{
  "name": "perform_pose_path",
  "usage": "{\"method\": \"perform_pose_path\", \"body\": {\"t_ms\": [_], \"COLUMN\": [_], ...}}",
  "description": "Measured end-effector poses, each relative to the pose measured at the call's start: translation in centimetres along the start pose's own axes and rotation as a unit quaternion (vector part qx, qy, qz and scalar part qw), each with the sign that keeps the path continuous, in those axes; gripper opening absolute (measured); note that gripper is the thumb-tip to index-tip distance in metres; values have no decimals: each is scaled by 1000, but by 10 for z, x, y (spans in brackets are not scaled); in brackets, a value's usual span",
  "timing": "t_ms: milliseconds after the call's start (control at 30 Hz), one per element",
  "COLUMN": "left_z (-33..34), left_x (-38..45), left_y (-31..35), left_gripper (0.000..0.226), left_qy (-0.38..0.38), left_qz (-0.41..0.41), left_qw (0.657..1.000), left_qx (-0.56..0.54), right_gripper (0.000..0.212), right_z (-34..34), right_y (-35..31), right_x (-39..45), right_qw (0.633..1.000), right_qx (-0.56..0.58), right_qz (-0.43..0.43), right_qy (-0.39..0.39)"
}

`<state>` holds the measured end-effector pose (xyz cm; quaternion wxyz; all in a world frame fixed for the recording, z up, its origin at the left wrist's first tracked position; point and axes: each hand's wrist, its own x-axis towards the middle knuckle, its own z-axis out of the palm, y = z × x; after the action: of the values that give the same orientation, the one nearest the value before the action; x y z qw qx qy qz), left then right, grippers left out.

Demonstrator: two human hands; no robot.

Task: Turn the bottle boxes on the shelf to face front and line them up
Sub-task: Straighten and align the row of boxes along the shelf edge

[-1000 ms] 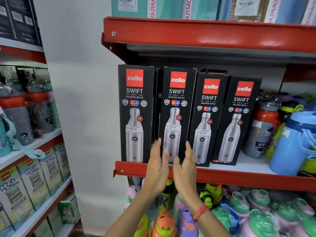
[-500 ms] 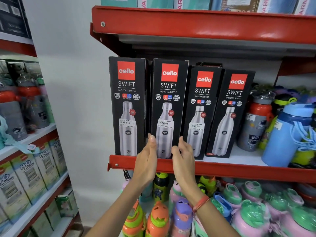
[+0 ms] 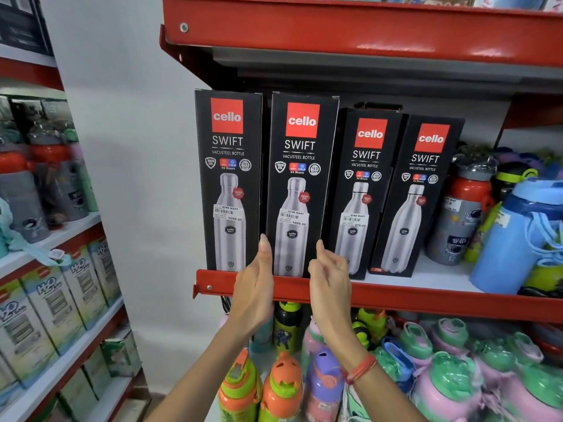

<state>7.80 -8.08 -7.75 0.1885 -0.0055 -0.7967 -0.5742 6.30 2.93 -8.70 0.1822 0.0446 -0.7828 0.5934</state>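
Four black bottle boxes stand on the red shelf [image 3: 396, 300] with their fronts toward me. The first box [image 3: 228, 153] and the second box [image 3: 301, 166] stand upright at the shelf's front lip. The third box [image 3: 362, 178] and fourth box [image 3: 423, 184] sit further back and lean a little to the right. My left hand [image 3: 254, 287] is flat, fingertips at the lower left edge of the second box. My right hand [image 3: 329, 278] has loosely curled fingers, one fingertip at that box's lower right edge. Neither hand wraps around a box.
Loose bottles, a red-and-grey one [image 3: 463, 208] and a blue jug [image 3: 518, 236], crowd the shelf right of the boxes. Colourful kids' bottles [image 3: 283, 385] fill the shelf below. A red shelf [image 3: 365, 32] hangs close above. Another rack [image 3: 45, 269] stands at left.
Both hands rose from below the shelf lip to the second box's lower edges. That box now stands straighter, beside the first box. The view has moved closer.
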Motion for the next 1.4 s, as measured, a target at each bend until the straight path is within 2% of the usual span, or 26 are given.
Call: {"method": "perform_pose_path", "body": {"t_ms": [133, 267, 433, 533, 600, 667, 700, 733, 800, 867, 933, 1033, 1133, 1233, 1400], "left_z": [1, 4, 5, 3, 3, 8, 13, 19, 37, 60, 82, 97, 99, 96, 87], "left_x": [-2, 2, 0, -1, -6, -11, -13, -13, -13, -11, -7, -1, 7, 4, -11], "left_y": [1, -6, -5, -8, -6, 1, 6, 10, 17, 20, 20, 23, 26, 29, 27], "left_gripper": [38, 67, 66, 74, 66, 46, 39, 36, 39, 46, 57, 69, 70, 69, 71], "left_qy": [8, 23, 31, 59, 130, 193, 195, 170, 62, -44, -107, -117, -111, -100, -87], "left_qz": [-9, -5, -8, 7, 61, 137, 167, 181, 168, 131, 86, 27, -8, 3, 15], "left_qw": [1000, 1000, 999, 997, 985, 968, 965, 968, 984, 990, 990, 993, 993, 995, 996], "left_qx": [-23, -1, 11, 38, 92, 79, 58, 36, 0, -3, -9, -24, -32, -30, 5], "right_gripper": [46, 45, 46, 45, 46, 45, 44, 43, 42, 44, 47, 50, 40, 53, 48], "right_z": [0, 0, 0, -3, -9, -20, -27, -34, -47, -59, -68, -75, -75, -74, -80], "right_y": [-1, 1, 4, 7, 7, 7, 8, 10, 16, 21, 26, 30, 27, 26, 31], "right_x": [1, 2, 2, 4, 7, 11, 15, 18, 26, 31, 35, 41, 45, 42, 26], "right_qw": [1000, 1000, 1000, 1000, 999, 997, 996, 994, 993, 994, 996, 997, 999, 999, 999], "right_qx": [-7, -12, -11, -17, -16, -4, -1, 2, 9, 15, 15, 19, 8, -14, -31], "right_qz": [2, -6, -11, -22, -33, -37, -36, -31, -20, -1, 22, 46, 54, 47, 37], "right_qy": [7, 13, 11, 10, 26, 63, 84, 100, 117, 109, 88, 51, 3, -1, -11]}}
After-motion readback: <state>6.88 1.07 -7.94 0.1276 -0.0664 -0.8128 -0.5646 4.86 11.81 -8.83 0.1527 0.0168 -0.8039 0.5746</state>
